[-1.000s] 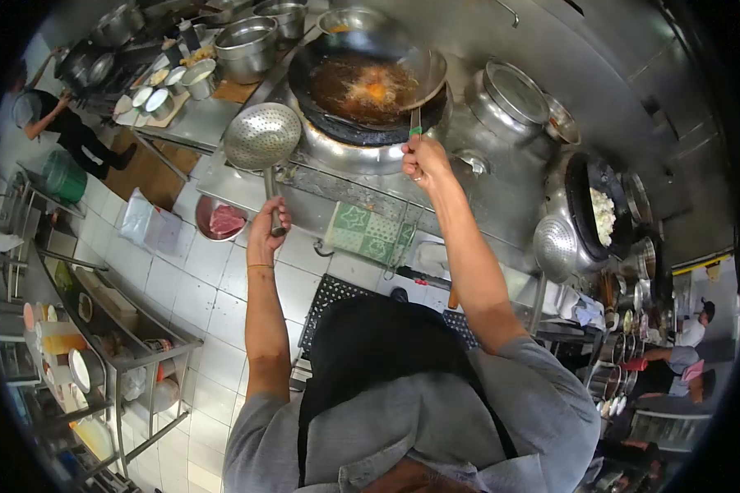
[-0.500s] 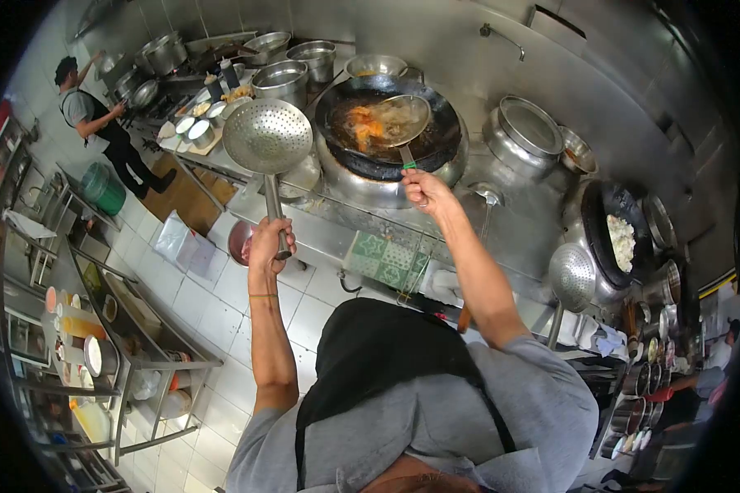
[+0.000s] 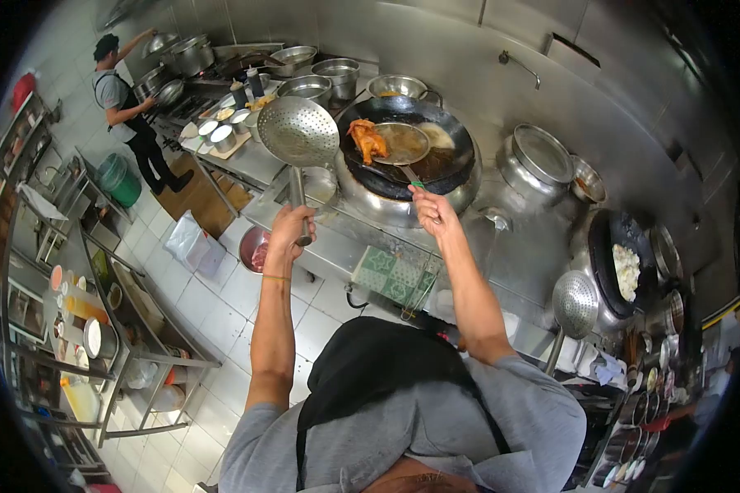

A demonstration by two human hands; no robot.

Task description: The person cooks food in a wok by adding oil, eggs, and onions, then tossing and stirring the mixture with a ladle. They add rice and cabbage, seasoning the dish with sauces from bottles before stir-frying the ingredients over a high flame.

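My left hand [image 3: 294,228] is closed around the thick handle of a large perforated strainer ladle [image 3: 297,131], its round bowl held up beside the wok's left rim. Inside the black wok [image 3: 462,135], a fried, orange-brown piece of chicken [image 3: 367,140] shows at the left edge of a mesh skimmer [image 3: 406,145]. My right hand [image 3: 434,211] grips the skimmer's handle, which has a green band near the fingers. Dark oil [image 3: 442,161] shows in the wok to the right of the skimmer.
Metal pots [image 3: 304,86] and small containers [image 3: 224,137] line the counter at the left. A lidded pot [image 3: 543,154] stands right of the wok. Farther right are a second wok holding white food [image 3: 626,272] and another strainer [image 3: 575,304]. A co-worker [image 3: 127,107] stands at far left.
My right hand has moved the skimmer, and the chicken has shifted left within the wok, toward the strainer ladle, showing more fully. The whole view has shifted somewhat; my left hand keeps its hold.
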